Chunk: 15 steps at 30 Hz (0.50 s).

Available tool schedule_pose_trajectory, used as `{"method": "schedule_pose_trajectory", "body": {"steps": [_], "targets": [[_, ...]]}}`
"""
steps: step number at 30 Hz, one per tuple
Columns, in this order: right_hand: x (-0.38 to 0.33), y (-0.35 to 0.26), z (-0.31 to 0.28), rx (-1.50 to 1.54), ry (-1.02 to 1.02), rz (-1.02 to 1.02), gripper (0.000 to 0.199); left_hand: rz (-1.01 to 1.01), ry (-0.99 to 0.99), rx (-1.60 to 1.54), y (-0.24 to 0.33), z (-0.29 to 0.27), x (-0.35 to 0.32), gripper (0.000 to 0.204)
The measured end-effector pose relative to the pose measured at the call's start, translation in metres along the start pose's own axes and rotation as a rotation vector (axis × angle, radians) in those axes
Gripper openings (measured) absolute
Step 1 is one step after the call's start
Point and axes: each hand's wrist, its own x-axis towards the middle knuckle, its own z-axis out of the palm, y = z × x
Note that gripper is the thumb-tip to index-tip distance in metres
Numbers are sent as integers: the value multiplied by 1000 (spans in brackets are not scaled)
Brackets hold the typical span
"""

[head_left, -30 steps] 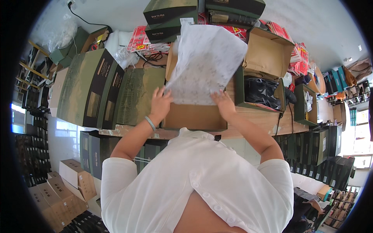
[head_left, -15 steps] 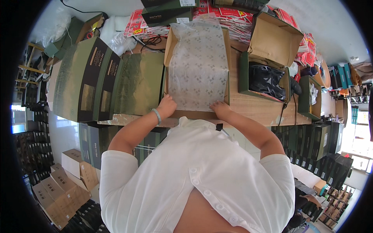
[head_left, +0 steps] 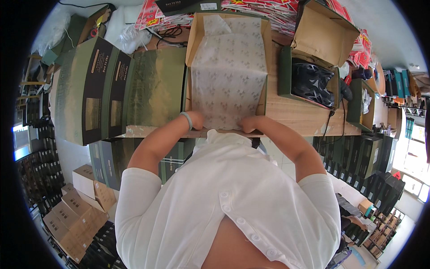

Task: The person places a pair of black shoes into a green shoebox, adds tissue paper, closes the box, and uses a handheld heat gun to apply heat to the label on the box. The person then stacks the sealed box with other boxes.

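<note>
The wooden table (head_left: 291,119) runs across the scene, its near edge close to the person's white shirt (head_left: 233,188). On the left, big green boxes (head_left: 74,89) stand in a row, with a flat green box (head_left: 154,85) lying between them and the work.

The open box (head_left: 197,38) is straight in front of the person, its near end at the table's near edge and its lid raised at the far side. Patterned tissue paper (head_left: 228,71) is spread along it, reaching from the near end up over the inside of the lid, where a far corner is folded over. So the paper is laid in, by my judgement; its near edge looks not quite settled, and the lid is not down. Whether anything lies beneath the paper I cannot tell.

For room, the left wall is hemmed in by the flat green box just beside it. To the right, a strip of bare wood separates it from a smaller open box (head_left: 324,38) holding a black bundle (head_left: 312,85).

The left hand (head_left: 197,120) and right hand (head_left: 251,123) are bent at the paper's near corners, fingers mostly hidden; I cannot tell how far open they are or whether they grip it.
</note>
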Motion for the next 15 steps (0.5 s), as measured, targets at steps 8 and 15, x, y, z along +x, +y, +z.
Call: {"method": "schedule_pose_trajectory", "body": {"steps": [8, 15], "targets": [[39, 9, 17, 169, 512, 259, 51, -193, 370, -139, -15, 55, 48, 49], [53, 4, 31, 71, 716, 313, 109, -353, 357, 40, 22, 27, 43, 106]]}}
